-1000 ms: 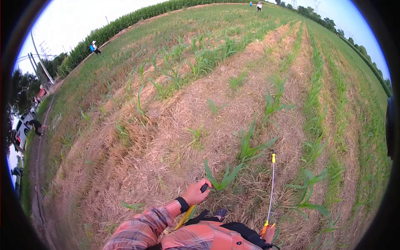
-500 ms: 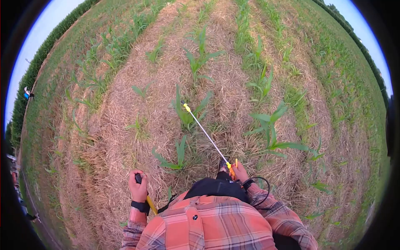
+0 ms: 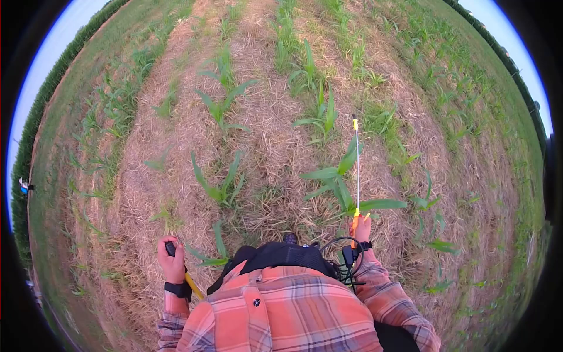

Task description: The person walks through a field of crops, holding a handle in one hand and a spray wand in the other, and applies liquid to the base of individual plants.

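Note:
My right hand [image 3: 363, 227] is closed round the orange-yellow handle of a spray wand [image 3: 358, 176]. The thin metal tube points forward, with a yellow nozzle [image 3: 355, 125] at its far end, passing over the leaves of a young corn plant [image 3: 336, 176]. A black hose [image 3: 335, 240] curves near my right wrist. On the other side, my left hand [image 3: 172, 267] wraps round the black grip [image 3: 170, 249] of a lever, whose yellow bar [image 3: 193, 286] runs back beside my body. No spray can be made out.
Rows of young corn [image 3: 221, 182] run forward through straw-covered soil [image 3: 264, 146], with grass and weeds [image 3: 381, 120] between them. Another person [image 3: 24, 186] stands far off at the left edge. A dark foot [image 3: 290, 238] shows ahead of my body.
The wand has swung from pointing forward-left to nearly straight ahead, and my right hand has moved right. The plants have shifted left and slightly down in view. Both hands keep their grips.

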### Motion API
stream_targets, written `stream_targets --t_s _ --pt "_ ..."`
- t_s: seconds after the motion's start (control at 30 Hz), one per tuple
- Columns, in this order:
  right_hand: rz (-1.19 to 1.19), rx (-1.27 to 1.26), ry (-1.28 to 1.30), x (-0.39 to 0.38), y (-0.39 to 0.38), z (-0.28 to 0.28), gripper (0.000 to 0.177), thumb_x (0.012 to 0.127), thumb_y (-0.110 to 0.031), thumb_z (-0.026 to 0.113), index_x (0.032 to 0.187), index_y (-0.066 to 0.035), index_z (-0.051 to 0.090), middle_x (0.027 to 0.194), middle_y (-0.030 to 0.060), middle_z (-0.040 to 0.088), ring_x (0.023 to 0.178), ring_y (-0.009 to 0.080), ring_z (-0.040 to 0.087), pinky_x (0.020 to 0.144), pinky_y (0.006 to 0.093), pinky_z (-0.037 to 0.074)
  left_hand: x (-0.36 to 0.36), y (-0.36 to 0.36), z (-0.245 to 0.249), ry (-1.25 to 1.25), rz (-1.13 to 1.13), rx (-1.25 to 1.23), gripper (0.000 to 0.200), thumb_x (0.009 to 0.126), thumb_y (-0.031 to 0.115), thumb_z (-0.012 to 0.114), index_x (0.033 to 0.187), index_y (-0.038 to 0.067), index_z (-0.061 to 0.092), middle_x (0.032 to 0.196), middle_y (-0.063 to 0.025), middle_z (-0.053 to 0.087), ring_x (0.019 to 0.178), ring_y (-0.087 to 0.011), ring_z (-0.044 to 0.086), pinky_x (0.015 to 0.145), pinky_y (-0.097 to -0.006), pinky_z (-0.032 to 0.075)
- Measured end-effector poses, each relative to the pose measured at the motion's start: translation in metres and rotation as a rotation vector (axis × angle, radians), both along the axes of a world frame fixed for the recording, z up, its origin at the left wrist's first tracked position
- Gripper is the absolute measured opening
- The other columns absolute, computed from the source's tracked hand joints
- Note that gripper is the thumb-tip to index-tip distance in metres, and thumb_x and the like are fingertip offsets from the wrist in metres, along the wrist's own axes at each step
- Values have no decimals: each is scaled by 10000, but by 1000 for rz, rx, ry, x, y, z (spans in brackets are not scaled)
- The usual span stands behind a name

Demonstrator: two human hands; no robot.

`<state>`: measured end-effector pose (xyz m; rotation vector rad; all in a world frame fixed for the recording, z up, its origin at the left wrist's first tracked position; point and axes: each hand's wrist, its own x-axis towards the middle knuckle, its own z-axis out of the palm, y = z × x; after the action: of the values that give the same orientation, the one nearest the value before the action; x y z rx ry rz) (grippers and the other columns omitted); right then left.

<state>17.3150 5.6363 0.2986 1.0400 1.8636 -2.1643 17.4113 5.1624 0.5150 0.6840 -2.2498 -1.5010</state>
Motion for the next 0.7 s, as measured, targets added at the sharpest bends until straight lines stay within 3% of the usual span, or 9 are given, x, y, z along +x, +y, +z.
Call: stream_targets --t_s 0.1,0.2,0.27,0.43,0.7 --pt "-198 65 17 -14 20 3 176 871 -251 373 858 -87 310 570 83 480 369 126 422 310 219 312 -21 0 -2 -1 -7 -26 177 717 -55 495 841 65 456 652 41 373 566 -33 342 511 -177 298" --pt "-238 93 21 -31 32 -2 183 868 -261 371 859 -89 310 569 81 477 373 127 420 311 224 314 -38 -7 -8 -29 7 -38 183 712 -51 502 842 71 460 663 36 384 579 -39 349 528 -178 302" --pt "-302 33 15 -47 30 -2 192 864 -276 373 852 -93 315 570 80 473 371 126 415 310 225 311 -54 -18 -19 -66 -27 -178 185 702 -43 514 834 74 462 656 35 386 580 -42 355 526 -180 304" --pt "-229 62 -6 -95 -7 -6 199 858 -283 384 834 -94 328 564 77 467 368 123 409 308 225 311 -121 -31 -29 -22 -38 -49 181 689 -35 529 822 69 463 637 33 388 559 -47 357 507 -191 307" --pt "134 133 -117 -206 -129 5 206 849 -278 421 861 -92 335 526 92 483 324 153 415 275 245 315 -235 -101 -58 -43 -94 158 156 706 20 542 826 71 456 722 23 420 622 -53 381 567 -188 334"
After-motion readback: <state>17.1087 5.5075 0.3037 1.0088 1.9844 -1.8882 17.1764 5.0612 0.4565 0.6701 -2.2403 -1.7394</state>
